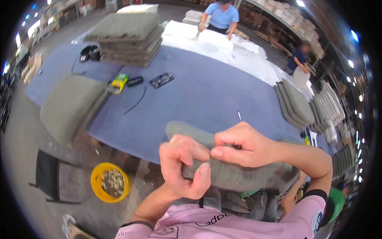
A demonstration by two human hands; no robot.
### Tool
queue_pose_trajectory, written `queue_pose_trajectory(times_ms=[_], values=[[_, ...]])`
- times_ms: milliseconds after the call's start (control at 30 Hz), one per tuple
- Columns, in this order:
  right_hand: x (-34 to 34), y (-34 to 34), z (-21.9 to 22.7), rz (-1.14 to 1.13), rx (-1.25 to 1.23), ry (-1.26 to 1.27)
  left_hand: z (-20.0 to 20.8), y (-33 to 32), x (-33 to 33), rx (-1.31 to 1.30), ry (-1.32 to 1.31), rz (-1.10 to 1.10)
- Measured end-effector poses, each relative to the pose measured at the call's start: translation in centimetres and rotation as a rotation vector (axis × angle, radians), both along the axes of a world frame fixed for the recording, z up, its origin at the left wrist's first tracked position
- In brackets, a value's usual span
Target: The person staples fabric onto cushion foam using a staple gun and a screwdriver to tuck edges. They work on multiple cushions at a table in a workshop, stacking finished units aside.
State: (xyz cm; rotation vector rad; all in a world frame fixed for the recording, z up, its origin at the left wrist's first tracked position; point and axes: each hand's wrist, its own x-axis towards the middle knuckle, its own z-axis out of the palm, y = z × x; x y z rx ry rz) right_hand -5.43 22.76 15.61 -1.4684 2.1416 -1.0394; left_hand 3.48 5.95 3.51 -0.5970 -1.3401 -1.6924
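A grey-green cushion (242, 177) with a finely ribbed cover lies across the table's near edge, directly in front of my body. My left hand (184, 165) grips the cushion's upper side, fingers curled and thumb pressed on the fabric. Close beside it, my right hand (244, 145) pinches the cover between thumb and curled fingers. The two hands nearly touch at the fingertips. Whatever small thing may be in the pinch is hidden. A thin white stick, perhaps a pen (239, 116), lies on the blue table (191, 91) beyond my right hand.
Cushion stacks stand at the far left (129, 46) and right (296, 103); another cushion (71, 104) overhangs the left edge. A yellow-green box (119, 83), phone (161, 79) and black cord (137, 101) lie mid-table. A yellow bucket (95, 185) stands on the floor. Several people are nearby.
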Motion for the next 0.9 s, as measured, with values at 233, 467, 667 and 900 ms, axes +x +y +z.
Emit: queue_pose_trajectory(times_ms=[233,467,667,900], values=[[3.7,4.1,-4.7,-0.2,-0.464,0.087,0.3,3.8,-0.1,0.161,-0.306,-0.183],[4.3,-0.1,-4.6,-0.464,-1.094,0.261,9.2,3.3,-2.4,-0.171,-0.332,-0.295],[1.6,1.8,-3.1,-0.487,-1.485,-0.063,22.6,5.8,-10.5,-0.976,-0.682,-0.733],[-0.6,5.2,-17.4,-0.659,-1.391,-0.476,14.1,12.2,-16.9,-1.81,-0.912,-0.452]])
